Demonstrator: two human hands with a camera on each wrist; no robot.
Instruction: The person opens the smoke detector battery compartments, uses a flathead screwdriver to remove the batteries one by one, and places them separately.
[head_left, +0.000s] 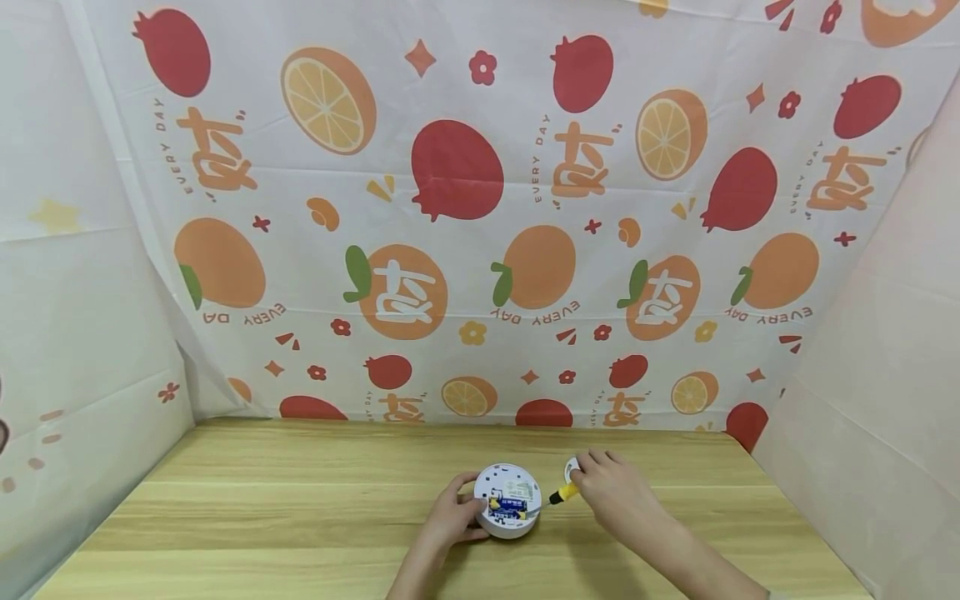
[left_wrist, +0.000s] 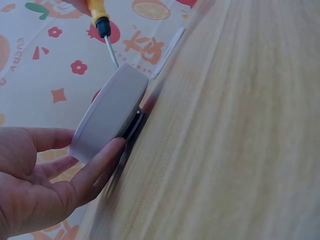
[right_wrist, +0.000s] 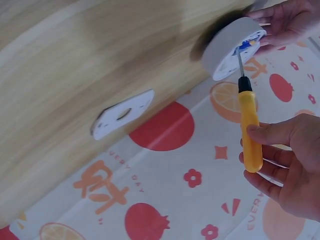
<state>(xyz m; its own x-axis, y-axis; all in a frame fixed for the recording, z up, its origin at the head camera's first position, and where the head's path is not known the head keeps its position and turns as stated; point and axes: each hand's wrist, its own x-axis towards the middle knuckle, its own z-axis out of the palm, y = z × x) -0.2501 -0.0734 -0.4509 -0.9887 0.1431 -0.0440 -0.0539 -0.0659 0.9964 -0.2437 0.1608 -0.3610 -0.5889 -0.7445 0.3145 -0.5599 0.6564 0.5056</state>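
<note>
My left hand grips a round white device, perhaps a smoke alarm, by its left edge, fingers and thumb around its side. Its open face shows blue batteries in a compartment. In the left wrist view the device is tilted, its lower edge close to the tabletop. My right hand holds a screwdriver by its yellow handle, thumb on one side and fingers on the other. The tip reaches into the device beside the batteries; the exact contact is too small to tell.
A flat white plate with a hole in the middle lies on the wooden table, partly behind my right hand in the head view. A fruit-printed curtain hangs along the table's back edge, with pale cloth at both sides.
</note>
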